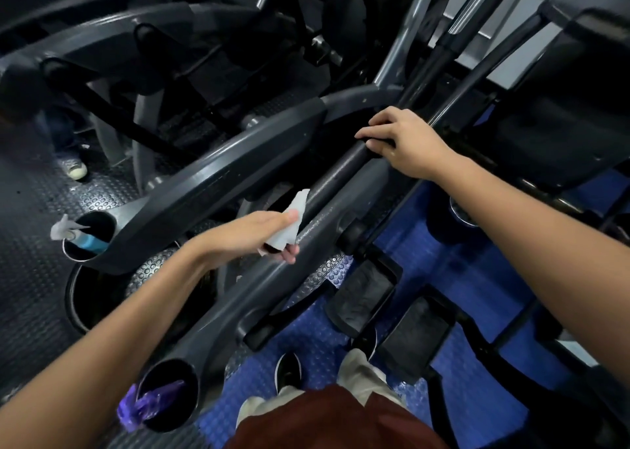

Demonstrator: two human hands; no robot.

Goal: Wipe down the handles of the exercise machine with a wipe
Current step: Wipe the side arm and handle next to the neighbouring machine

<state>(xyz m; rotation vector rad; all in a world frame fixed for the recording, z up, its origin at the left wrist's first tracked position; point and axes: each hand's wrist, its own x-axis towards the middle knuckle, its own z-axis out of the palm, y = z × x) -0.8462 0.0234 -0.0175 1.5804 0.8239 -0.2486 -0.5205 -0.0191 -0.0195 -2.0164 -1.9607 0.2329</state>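
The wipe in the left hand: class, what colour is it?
White; the wipe shows best in the head view, held by the left hand.

There is one view, from a wide-angle camera worn on the person's head. It looks forward and steeply down, so both forearms enter from the bottom corners and reach up into the middle, and the person's own shoes and trouser legs show at the bottom edge. It sits close: the left hand and the right hand fill the centre, with the dark handle of the exercise machine running diagonally between them. The wide lens bends straight bars near the edges, and the horizon is tilted. The studded floor lies far below. No second view shares the scene.
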